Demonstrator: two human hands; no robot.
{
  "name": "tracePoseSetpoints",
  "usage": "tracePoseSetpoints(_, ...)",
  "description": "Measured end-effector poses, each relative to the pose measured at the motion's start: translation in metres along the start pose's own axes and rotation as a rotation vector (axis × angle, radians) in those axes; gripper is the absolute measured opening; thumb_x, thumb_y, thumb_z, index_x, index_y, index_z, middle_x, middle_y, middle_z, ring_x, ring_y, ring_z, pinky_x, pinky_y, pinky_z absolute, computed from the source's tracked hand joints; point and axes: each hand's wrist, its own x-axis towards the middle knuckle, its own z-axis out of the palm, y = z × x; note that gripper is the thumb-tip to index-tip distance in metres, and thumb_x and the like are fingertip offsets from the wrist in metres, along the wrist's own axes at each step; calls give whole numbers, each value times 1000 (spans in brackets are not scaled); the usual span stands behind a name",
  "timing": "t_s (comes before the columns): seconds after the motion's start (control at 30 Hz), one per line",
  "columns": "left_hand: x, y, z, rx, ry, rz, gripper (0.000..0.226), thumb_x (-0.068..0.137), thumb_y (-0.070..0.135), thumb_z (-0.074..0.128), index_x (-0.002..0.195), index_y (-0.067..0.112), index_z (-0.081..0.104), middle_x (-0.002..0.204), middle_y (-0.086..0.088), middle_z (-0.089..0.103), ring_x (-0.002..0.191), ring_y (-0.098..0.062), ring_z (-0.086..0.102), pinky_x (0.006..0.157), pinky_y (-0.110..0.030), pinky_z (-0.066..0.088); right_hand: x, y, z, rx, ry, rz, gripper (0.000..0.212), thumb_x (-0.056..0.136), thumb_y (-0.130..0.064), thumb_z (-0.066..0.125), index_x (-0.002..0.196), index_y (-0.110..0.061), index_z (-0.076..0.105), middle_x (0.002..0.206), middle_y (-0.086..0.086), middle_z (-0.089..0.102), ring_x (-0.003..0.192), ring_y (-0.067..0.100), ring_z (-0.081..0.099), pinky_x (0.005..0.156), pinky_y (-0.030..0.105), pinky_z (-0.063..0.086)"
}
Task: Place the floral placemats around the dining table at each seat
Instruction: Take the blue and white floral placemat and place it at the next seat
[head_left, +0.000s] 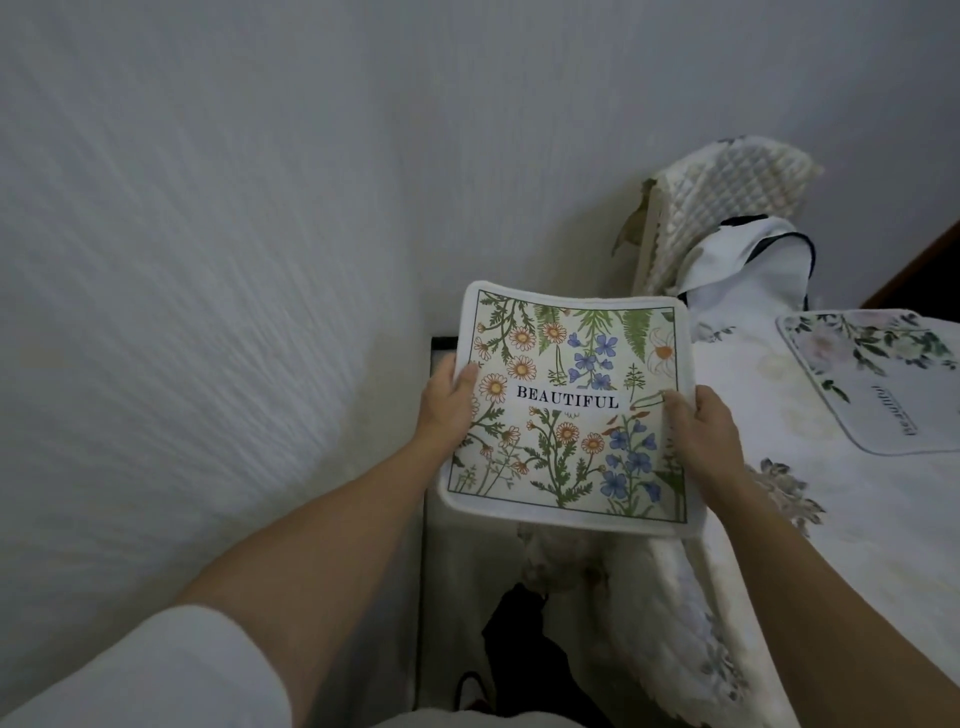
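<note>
Head camera looks down at two bare arms that hold a flower placemat (566, 410) up in the air, just off the corner of the dining table (831, 519). The left hand (447, 405) grips the mat's left edge with the thumb on top, and the fingers go under where they cannot be seen. The right hand (701, 431) grips the right edge the same way. One hand on each side keeps the soft mat flat, so it does not flop and the flowers and the word BEAUTIFUL face up. The mat hangs over the gap between the wall (208, 260) and the table, and it is not lying down yet. Another placemat (872, 384) already lies flat on the tablecloth, farther right. A chair (727, 192) with a bumpy cover stands past the table's corner. I think this mat is meant for the seat near that chair, so it needs to go right and down onto the cloth
</note>
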Motion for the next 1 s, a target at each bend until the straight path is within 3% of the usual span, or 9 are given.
tracePoseSetpoints(0.17, 60, 21, 26, 20, -58, 32, 13, 104, 32, 45, 100, 31, 57, 99, -4, 74, 88, -20, 73, 81, -49, 60, 52, -4, -2, 26, 53, 20, 25, 100, -39, 46, 103, -16, 56, 100, 8, 69, 92, 31, 66, 84, 49, 55)
tracePoseSetpoints(0.33, 128, 52, 69, 55, -144, 59, 14, 104, 37, 44, 105, 31, 57, 98, -1, 75, 88, -18, 74, 79, -45, 61, 113, -7, -13, 96, 121, 71, 26, 100, -36, 46, 108, -14, 57, 105, 8, 69, 95, 29, 66, 85, 46, 54)
tracePoseSetpoints(0.53, 182, 98, 147, 58, -271, 97, 14, 105, 32, 44, 106, 25, 56, 87, 0, 74, 72, -10, 74, 56, -26, 59, 161, -2, -58, 165, 276, 108, 27, 99, -37, 49, 105, -11, 57, 101, 7, 68, 93, 27, 65, 79, 42, 54)
tracePoseSetpoints(0.73, 193, 114, 239, 91, -540, 148, 11, 104, 30, 48, 104, 23, 56, 98, -8, 74, 85, -24, 74, 68, -42, 63, 154, 38, -115, 216, 469, 249, 26, 102, -34, 49, 108, -11, 58, 98, 5, 66, 89, 26, 63, 68, 34, 48)
tracePoseSetpoints(0.87, 180, 108, 301, 129, -770, 159, 15, 102, 32, 51, 109, 21, 58, 100, -8, 74, 90, -29, 74, 72, -49, 62, 115, 74, -142, 257, 636, 401, 25, 101, -35, 50, 106, -13, 58, 103, 8, 68, 95, 27, 65, 85, 45, 54)
tracePoseSetpoints(1.0, 153, 96, 351, 172, -983, 180, 19, 102, 32, 51, 117, 24, 59, 107, -4, 74, 97, -23, 72, 78, -46, 60, 66, 109, -150, 289, 784, 572, 29, 98, -42, 49, 102, -14, 57, 101, 8, 69, 92, 28, 67, 85, 51, 55)
